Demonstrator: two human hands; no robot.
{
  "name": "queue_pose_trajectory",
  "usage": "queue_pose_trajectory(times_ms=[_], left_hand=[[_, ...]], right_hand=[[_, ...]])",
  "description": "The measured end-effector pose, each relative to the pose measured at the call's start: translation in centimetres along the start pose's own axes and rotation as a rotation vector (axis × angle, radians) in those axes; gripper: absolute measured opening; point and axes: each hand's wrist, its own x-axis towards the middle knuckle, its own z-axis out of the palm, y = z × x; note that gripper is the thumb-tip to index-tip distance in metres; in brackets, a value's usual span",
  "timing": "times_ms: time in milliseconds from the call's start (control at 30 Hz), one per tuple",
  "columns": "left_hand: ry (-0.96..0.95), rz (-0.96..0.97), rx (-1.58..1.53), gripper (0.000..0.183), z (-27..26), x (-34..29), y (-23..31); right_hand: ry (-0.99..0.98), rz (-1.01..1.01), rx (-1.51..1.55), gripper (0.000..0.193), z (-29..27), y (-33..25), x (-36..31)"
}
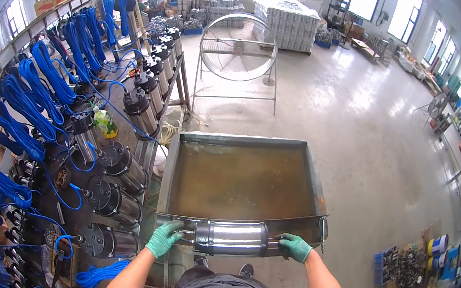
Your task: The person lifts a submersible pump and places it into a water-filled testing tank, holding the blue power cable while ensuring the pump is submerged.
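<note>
Across the near edge of a water tank (313, 182) lies a shiny steel submersible pump (232, 237), a cylinder on its side with dark bands at both ends. My left hand (165, 237), in a green glove, is closed on the narrow fitting at its left end. At the right end, my gloved right hand (295, 247) has its fingers curled round the end part. Murky brown water (244, 175) fills the tank behind the pump. The fingertips are partly hidden.
To my left, a bench holds several upright steel pumps (108, 197) with coiled blue cables (43, 91) hanging above. A large round fan (238, 48) stands beyond the tank. Small metal parts (410, 287) and tins (438, 245) sit low at the right.
</note>
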Motion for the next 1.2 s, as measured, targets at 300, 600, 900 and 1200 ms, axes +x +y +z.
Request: queue_pose_trajectory(times_ms=[300, 600, 900, 1200], left_hand=[[-0.077, -0.458, -0.061, 0.037, 1.2, 3.1, -1.5], [0.003, -0.09, 0.043, 0.054, 0.1, 1.7, -1.1], [-0.287, -0.031, -0.061, 0.035, -3.1, 2.2, -0.1], [-0.053, -0.549, -0.37, 0.043, -0.9, 2.7, 2.4]], right_hand=[[-0.096, -0.195, -0.366, 0.023, -2.0, 2.4, 1.0], [-0.068, -0.15, -0.479, 0.024, -0.9, -1.0, 0.1], [-0.087, 0.031, -0.051, 0.042, 0.7, -2.6, -0.9], [-0.107, 0.083, -0.069, 0.054, 0.1, -3.6, -0.8]])
